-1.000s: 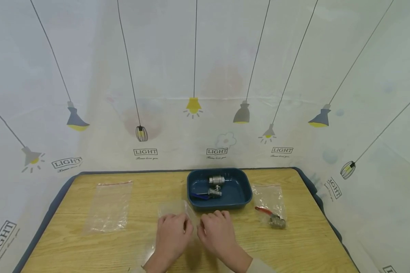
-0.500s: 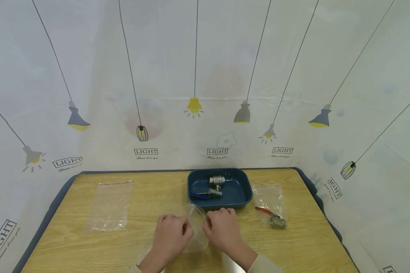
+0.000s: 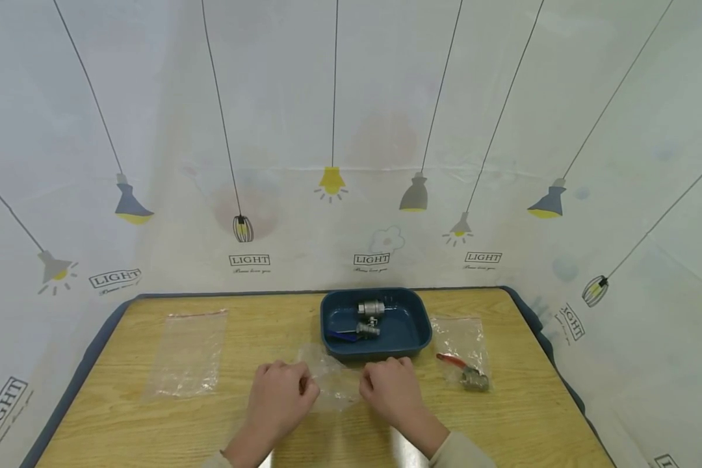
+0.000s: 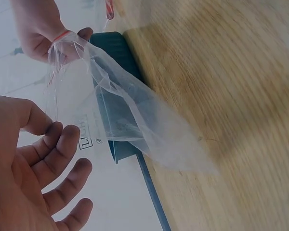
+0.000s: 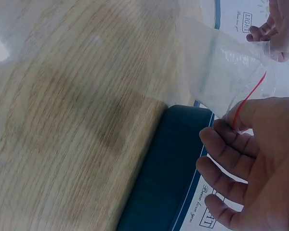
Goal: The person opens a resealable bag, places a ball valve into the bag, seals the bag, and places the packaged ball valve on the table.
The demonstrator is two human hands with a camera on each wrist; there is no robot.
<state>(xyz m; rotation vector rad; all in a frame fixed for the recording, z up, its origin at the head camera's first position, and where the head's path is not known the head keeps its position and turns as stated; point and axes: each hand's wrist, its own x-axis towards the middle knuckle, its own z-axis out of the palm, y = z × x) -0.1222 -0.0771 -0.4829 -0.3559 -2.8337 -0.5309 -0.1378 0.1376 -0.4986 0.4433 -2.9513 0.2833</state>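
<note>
A clear zip-lock bag (image 3: 335, 389) hangs stretched between my two hands, in front of the blue tray (image 3: 406, 333). My left hand (image 3: 281, 395) pinches one side of its mouth between thumb and fingers. The other side is pinched by my right hand (image 3: 394, 394), close to the red zip strip (image 5: 248, 98). In the left wrist view the bag (image 4: 130, 108) droops above the wood, with nothing visible inside. Inside the tray lie a silver valve (image 3: 371, 307) and a valve with a blue handle (image 3: 345, 336).
Flat on the table (image 3: 257, 325) at the left lies another clear zip-lock bag (image 3: 187, 357). Right of the tray, a third bag (image 3: 465, 333) holds a red-handled valve (image 3: 474, 379). Behind the table hangs a sheet (image 3: 298, 130) printed with lamps.
My hands have moved apart, the left one leftward and the right one rightward. The bag between them is now spread wider. The tray, valves and other bags stay where they were.
</note>
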